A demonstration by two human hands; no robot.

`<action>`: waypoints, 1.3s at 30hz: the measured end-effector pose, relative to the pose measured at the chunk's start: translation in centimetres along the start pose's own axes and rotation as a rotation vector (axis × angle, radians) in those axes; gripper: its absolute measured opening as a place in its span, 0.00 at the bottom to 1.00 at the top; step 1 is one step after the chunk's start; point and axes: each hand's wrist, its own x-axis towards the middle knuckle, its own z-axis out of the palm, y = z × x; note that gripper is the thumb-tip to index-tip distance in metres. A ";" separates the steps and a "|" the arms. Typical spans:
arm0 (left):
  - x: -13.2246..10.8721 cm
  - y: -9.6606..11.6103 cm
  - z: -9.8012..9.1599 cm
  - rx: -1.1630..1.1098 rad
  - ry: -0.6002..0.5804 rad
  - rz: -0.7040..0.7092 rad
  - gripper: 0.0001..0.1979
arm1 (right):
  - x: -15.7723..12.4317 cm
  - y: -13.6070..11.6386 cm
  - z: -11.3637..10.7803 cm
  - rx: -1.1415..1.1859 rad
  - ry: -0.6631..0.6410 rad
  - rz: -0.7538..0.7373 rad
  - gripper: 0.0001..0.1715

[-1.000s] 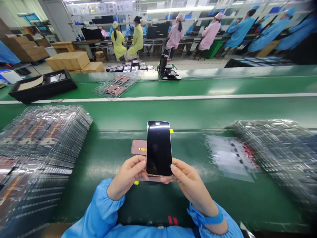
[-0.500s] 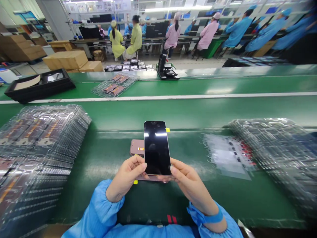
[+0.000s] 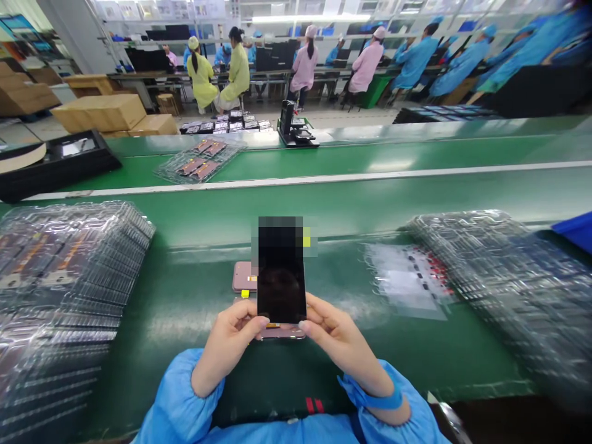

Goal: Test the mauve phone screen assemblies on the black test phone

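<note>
A black glass phone screen panel (image 3: 281,283) stands upright in front of me, held by its lower corners. My left hand (image 3: 229,345) pinches its bottom left corner and my right hand (image 3: 337,342) pinches its bottom right corner. A small yellow tab (image 3: 306,237) sticks out near the panel's top right. Behind the panel a pink phone back part (image 3: 242,276) lies flat on the green table (image 3: 194,296). Another pink part (image 3: 282,333) shows just under the panel's lower edge.
Tall stacks of clear plastic trays (image 3: 65,277) fill the left side, and another stack (image 3: 504,277) lies at the right. Clear film sheets (image 3: 407,280) rest between it and my hands. Beyond, a conveyor carries a tray with pink parts (image 3: 198,161) and a black tray (image 3: 55,163). Several workers sit at far benches.
The view has shifted slightly left and down. The panel has tilted a little more upright and nearer; both hands keep the same grip on its lower corners.
</note>
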 end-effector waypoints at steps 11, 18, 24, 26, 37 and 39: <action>-0.3 0.0 0.9 -0.009 0.051 0.019 0.13 | -0.3 0.3 1.2 -0.250 0.215 -0.098 0.13; -0.2 -0.7 -0.3 -0.118 -0.126 -0.045 0.17 | -0.1 1.0 1.3 0.144 0.172 0.003 0.16; -0.3 -1.2 -0.5 -0.209 -0.169 -0.106 0.18 | -0.1 1.4 1.2 0.199 0.197 0.029 0.15; -0.3 -1.1 -0.4 -0.220 -0.171 -0.118 0.19 | -0.2 1.3 1.3 0.220 0.200 0.041 0.15; -0.1 0.6 -1.0 -0.139 -0.163 -0.015 0.14 | -0.2 1.2 1.5 0.065 0.229 0.034 0.20; 0.2 1.4 -1.4 -0.302 -0.073 0.039 0.21 | -0.3 1.2 1.6 -0.011 0.163 0.069 0.20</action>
